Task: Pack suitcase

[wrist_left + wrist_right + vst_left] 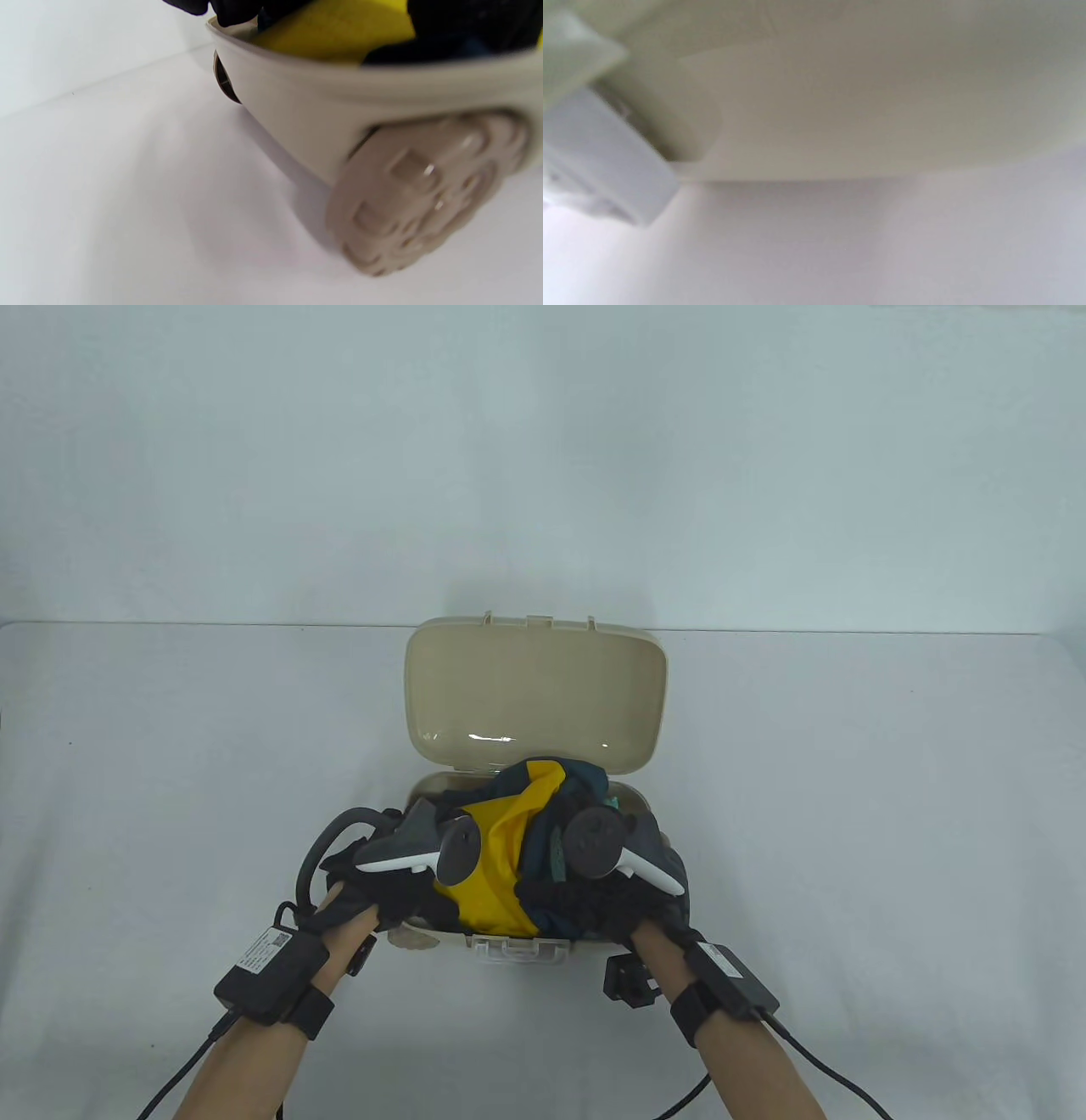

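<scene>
Suitcase (pixel 534 687) at desk (pixel 848 780) centre, lid raised toward twelve o'clock; both hands, left hand (pixel 373 882) and right hand (pixel 632 891), press clothes (pixel 492 857) inside, finger curl hidden.

No readable text anywhere. One label only: a small white sticker with a square code-like mark and tiny print on the black wrist module (pixel 270 963) strapped at the left wrist, near left of the scene; the print is too small to make out. The matching black wrist unit (pixel 731 980) on the right shows no legible marking. Both wrist views are blurred and show no lettering, numbers or brand marks on the beige suitcase (pixel 297 127) shell.
</scene>
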`<state>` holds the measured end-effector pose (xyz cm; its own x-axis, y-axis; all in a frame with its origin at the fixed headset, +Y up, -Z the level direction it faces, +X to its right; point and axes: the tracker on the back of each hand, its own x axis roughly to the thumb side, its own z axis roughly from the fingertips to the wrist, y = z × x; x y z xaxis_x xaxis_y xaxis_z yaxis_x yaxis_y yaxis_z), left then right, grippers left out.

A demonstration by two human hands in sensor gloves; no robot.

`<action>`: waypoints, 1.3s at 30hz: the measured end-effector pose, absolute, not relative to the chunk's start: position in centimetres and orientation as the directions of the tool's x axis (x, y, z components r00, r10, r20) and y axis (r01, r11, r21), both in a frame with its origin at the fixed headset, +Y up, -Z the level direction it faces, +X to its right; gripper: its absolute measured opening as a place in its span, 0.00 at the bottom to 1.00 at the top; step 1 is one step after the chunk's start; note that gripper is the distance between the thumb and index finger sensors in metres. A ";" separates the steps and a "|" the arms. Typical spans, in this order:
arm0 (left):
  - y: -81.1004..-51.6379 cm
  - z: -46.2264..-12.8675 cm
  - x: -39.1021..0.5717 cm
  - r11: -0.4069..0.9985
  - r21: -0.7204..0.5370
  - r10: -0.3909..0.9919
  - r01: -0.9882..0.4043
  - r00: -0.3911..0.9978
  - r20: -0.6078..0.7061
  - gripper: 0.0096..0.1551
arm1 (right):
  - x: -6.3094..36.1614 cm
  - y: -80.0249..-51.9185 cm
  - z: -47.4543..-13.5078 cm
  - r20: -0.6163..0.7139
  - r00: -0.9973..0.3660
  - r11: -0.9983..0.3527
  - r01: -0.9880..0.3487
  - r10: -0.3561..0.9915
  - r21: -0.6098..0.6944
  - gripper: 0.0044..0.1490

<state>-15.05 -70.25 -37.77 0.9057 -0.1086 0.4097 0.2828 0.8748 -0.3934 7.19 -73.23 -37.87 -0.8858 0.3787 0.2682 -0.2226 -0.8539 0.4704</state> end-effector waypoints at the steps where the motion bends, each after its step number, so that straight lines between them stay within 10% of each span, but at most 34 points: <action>1: -70.0 -37.9 -15.2 0.881 -0.409 -0.060 0.235 0.915 0.398 0.61 | 7.2 -73.1 -37.9 0.279 -0.890 -0.862 -0.203 0.361 0.465 0.72; 5: -69.7 -38.3 -14.7 0.895 -0.444 0.144 0.037 0.919 0.368 0.60 | 7.2 -73.2 -37.9 0.277 -0.897 -0.865 -0.187 0.343 0.465 0.72; 11: -71.7 -38.2 -12.4 0.900 -0.392 -0.018 0.190 0.915 0.402 0.62 | 6.3 -73.8 -37.5 0.302 -0.944 -0.926 -0.009 0.133 0.378 0.71; 39: -72.3 -38.3 -12.4 0.897 -0.396 -0.013 0.195 0.909 0.417 0.64 | 6.5 -74.3 -37.8 0.305 -0.932 -0.909 -0.057 0.196 0.412 0.72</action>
